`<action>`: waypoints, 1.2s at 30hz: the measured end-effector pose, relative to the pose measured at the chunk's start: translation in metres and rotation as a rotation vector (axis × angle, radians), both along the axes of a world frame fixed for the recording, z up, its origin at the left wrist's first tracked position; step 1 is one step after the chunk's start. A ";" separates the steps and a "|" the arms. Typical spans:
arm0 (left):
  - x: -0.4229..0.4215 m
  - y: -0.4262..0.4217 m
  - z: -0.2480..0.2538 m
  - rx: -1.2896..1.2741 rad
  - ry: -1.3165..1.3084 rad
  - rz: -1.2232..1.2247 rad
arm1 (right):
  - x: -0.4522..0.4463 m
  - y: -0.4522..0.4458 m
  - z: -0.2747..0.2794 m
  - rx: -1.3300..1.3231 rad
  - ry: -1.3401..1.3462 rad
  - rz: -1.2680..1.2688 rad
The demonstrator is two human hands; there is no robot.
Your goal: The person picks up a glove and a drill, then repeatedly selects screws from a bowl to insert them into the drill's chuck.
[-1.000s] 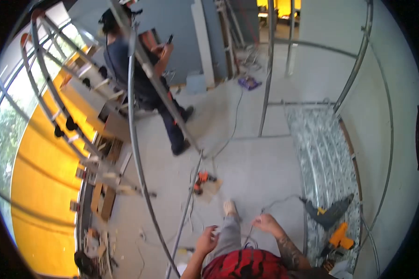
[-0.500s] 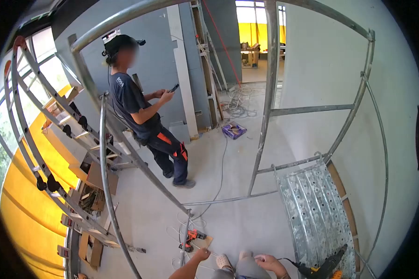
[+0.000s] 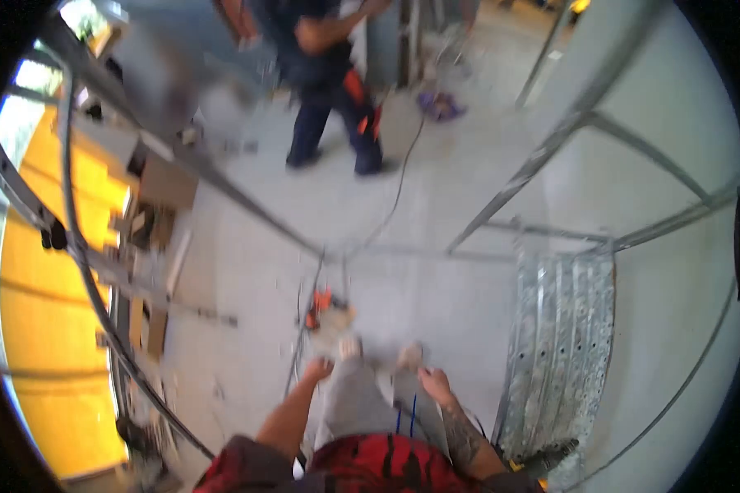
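My left hand [image 3: 321,370] hangs beside my left thigh with its fingers curled in and nothing visible in it. Beyond that hand an orange-and-black power tool [image 3: 321,311] lies on the floor. My right hand [image 3: 433,384] is in front of my right thigh; blur hides how its fingers are set. To the right, a perforated metal scaffold plank [image 3: 559,345] has a black-and-yellow power tool [image 3: 547,460] on its near end, partly cut off by my arm.
Metal scaffold tubes [image 3: 543,156] frame the space around me. A person [image 3: 329,90] stands ahead. On the left are a ladder [image 3: 123,275], cardboard boxes [image 3: 166,177] and yellow sheeting [image 3: 49,312]. A cable [image 3: 403,181] runs across the floor toward a purple item [image 3: 440,105].
My view has tipped downward, showing my legs and red-patterned shirt. The person ahead now appears nearer the top, legs apart. Both hands appear higher in view; my right hand has shifted left.
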State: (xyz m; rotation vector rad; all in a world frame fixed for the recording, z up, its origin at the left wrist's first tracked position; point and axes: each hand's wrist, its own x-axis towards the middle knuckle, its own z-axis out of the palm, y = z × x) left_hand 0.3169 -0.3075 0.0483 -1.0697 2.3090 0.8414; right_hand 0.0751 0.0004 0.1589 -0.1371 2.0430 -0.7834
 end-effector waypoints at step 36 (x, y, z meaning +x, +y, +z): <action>-0.050 -0.171 -0.418 -0.386 -0.263 0.283 | 0.108 0.019 -0.043 0.318 -0.047 -0.027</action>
